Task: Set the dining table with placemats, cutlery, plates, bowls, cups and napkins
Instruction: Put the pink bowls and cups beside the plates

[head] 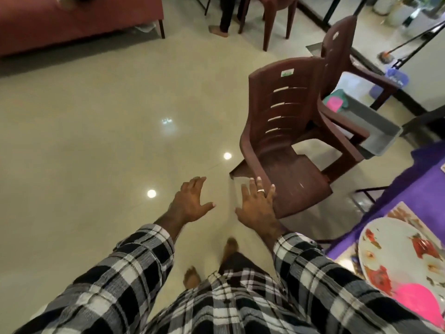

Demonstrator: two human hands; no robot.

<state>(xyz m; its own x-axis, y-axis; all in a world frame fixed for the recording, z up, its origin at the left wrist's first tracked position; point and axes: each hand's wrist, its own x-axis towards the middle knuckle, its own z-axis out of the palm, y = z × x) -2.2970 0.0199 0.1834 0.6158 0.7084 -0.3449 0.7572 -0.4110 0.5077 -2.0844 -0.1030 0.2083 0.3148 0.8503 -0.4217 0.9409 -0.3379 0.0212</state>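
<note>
While both hands (192,201) (257,206) spread empty-gripped over glossy floor tiles (96,141), a plate (397,256) rests on purple cloth (421,179).

A chair (286,150) stands ahead, another chair (342,68) behind it; the plate (399,256) lies on the table (395,189) at right.

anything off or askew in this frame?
Yes: the near brown chair sits tilted, with a second brown chair jammed against its back at an angle. Both hands, left and right, are empty, fingers spread.
</note>
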